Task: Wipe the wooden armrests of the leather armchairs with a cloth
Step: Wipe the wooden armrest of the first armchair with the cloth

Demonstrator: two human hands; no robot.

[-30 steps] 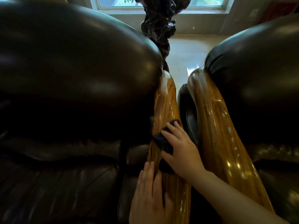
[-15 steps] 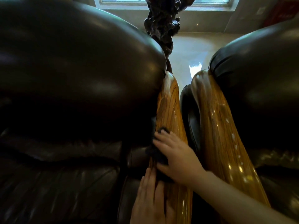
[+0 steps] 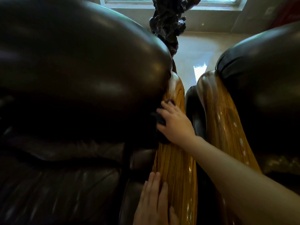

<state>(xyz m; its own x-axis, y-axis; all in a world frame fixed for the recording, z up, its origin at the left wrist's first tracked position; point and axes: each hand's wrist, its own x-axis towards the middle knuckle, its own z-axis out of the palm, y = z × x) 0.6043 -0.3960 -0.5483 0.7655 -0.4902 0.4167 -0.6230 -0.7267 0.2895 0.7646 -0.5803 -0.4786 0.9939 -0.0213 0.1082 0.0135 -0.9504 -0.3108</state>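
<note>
Two dark leather armchairs stand side by side, each with a glossy striped wooden armrest. My right hand (image 3: 176, 123) presses a dark cloth (image 3: 159, 118) against the inner, left side of the left chair's armrest (image 3: 176, 163), close to the leather backrest (image 3: 81, 70). Most of the cloth is hidden under my fingers and in shadow. Flat on the near end of that same armrest lies my left hand (image 3: 154, 202), fingers together and holding nothing. The right chair's armrest (image 3: 227, 127) runs parallel, untouched.
A narrow gap separates the two armrests. A dark gnarled carved stand (image 3: 168, 21) rises behind the chairs, in front of a window. Pale shiny floor (image 3: 199, 51) shows beyond. The right armchair's backrest (image 3: 263, 70) bulges at the upper right.
My right hand has slid the cloth farther up the left armrest toward its far end and over to the leather side. The left hand has stayed near the armrest's near end.
</note>
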